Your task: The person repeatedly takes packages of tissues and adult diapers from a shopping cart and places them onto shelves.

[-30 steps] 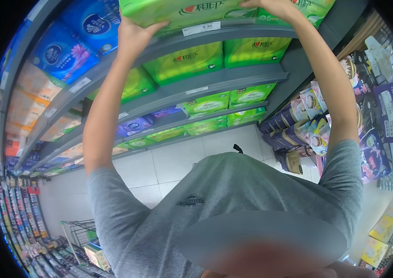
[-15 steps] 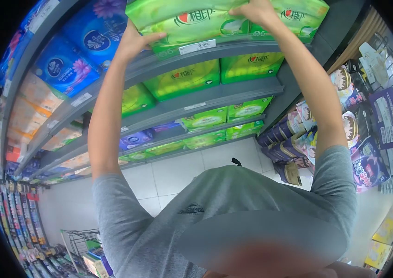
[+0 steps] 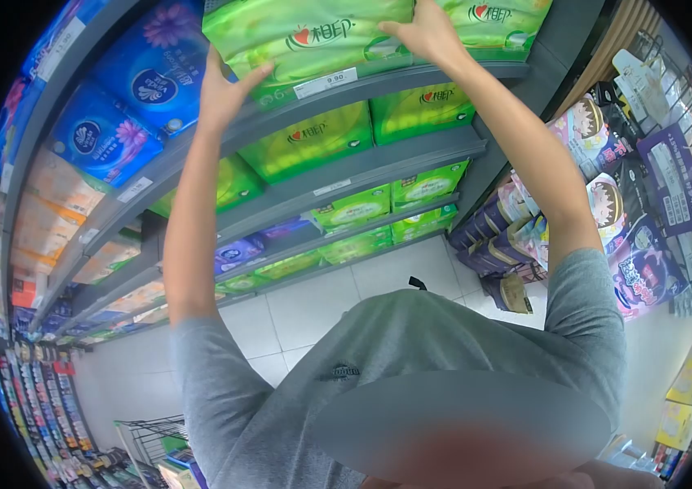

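A green tissue pack [image 3: 313,37] with a red heart logo sits at the front of the upper shelf [image 3: 395,75], above a price tag [image 3: 326,83]. My left hand [image 3: 228,91] grips its left end, thumb across the front and fingers partly hidden behind the side. At the right end, my right hand [image 3: 430,34] has its thumb on the pack's front; its other fingers reach over the top, partly out of frame. Another green tissue pack [image 3: 497,28] stands directly to the right, close to my right hand. Blue tissue packs [image 3: 154,77] lie left of my left hand.
Lower shelves carry more green tissue packs [image 3: 305,138] and purple packs [image 3: 236,253]. Hanging bagged goods [image 3: 607,200] line a rack on the right. A wire cart [image 3: 154,436] with items stands at lower left. Tiled floor [image 3: 321,301] shows below the shelves.
The view has shifted slightly, so the shelves and held pack appear a little further left and up. Both hands stay at the ends of the same green pack.
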`<act>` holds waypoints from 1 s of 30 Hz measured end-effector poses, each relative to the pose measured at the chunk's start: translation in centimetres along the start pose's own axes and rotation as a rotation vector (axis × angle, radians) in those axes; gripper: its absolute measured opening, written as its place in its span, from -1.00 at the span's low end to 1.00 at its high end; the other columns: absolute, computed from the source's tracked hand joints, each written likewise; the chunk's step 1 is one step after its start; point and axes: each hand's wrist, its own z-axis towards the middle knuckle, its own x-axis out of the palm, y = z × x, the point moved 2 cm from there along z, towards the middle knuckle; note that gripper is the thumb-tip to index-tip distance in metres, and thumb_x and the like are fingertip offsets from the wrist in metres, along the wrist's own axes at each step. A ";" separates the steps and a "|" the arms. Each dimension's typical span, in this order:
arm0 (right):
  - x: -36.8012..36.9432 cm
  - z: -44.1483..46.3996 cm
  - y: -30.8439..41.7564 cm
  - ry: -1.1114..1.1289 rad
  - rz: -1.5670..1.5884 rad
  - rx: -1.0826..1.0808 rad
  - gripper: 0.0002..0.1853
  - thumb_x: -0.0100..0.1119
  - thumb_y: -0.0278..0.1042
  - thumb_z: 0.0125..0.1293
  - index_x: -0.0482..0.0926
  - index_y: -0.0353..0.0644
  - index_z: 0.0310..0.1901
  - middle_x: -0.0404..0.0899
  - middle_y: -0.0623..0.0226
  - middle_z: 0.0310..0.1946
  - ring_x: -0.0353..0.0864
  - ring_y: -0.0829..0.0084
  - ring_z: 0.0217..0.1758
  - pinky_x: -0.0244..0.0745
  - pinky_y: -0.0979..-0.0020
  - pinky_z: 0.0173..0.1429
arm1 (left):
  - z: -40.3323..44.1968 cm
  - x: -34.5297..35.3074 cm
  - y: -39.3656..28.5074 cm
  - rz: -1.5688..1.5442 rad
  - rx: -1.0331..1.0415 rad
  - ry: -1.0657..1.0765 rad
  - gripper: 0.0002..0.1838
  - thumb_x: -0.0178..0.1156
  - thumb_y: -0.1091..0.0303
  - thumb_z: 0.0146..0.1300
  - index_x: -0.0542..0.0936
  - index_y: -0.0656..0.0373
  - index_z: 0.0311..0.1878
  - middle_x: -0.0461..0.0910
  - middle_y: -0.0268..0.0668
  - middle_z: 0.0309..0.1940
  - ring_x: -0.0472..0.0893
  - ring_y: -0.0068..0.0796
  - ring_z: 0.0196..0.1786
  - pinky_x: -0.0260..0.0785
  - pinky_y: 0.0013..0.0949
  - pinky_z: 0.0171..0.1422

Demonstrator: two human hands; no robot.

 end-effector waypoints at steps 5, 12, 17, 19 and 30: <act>-1.7 -4.1 -0.9 -0.240 0.091 -0.103 -0.41 0.26 -0.39 0.08 0.35 -0.35 0.17 0.56 -0.04 -0.07 0.56 0.10 0.03 0.45 0.22 0.08 | -0.7 0.2 0.6 0.068 -0.017 -0.047 -0.04 0.47 0.14 -0.04 0.17 0.31 0.36 0.38 0.00 0.23 0.36 -0.15 0.31 0.17 -0.21 0.37; -0.3 -2.6 -2.6 -0.179 0.002 -0.120 -0.42 0.33 -0.30 0.06 0.35 -0.31 0.10 0.51 0.11 -0.19 0.53 0.18 -0.14 0.45 0.25 -0.02 | -1.0 0.8 0.2 0.046 -0.137 -0.101 -0.03 0.45 0.10 -0.01 0.16 0.38 0.36 0.41 0.06 0.21 0.43 -0.11 0.26 0.28 -0.23 0.30; 2.0 -7.1 -3.9 -0.311 0.002 -0.308 -0.58 0.31 -0.26 0.17 0.49 -0.34 -0.02 0.61 0.19 -0.22 0.62 0.40 -0.12 0.47 0.40 0.03 | -8.0 3.3 -2.7 0.315 0.284 -0.585 -0.33 0.35 0.27 0.09 0.36 0.43 0.20 0.45 0.09 0.13 0.43 -0.02 0.21 0.22 -0.13 0.32; 4.0 -11.3 -5.9 -0.284 0.215 -0.276 -0.73 0.27 -0.36 0.17 0.51 -0.25 -0.12 0.60 0.19 -0.25 0.65 0.30 -0.24 0.53 0.36 -0.10 | -14.0 5.6 -2.2 0.240 0.259 -0.471 -0.54 0.32 0.37 0.10 0.48 0.39 0.05 0.52 0.04 0.05 0.49 -0.05 0.13 0.28 -0.15 0.25; 8.5 -70.6 -37.9 1.320 -0.294 0.846 -0.75 0.07 -0.22 0.24 0.57 -0.25 -0.37 0.60 0.13 -0.48 0.55 0.20 -0.45 0.45 0.19 -0.29 | -83.1 -3.3 8.8 0.213 -1.804 0.765 -0.66 0.12 0.21 0.19 0.58 0.21 -0.04 0.62 -0.07 -0.18 0.59 -0.14 -0.12 0.43 -0.27 0.02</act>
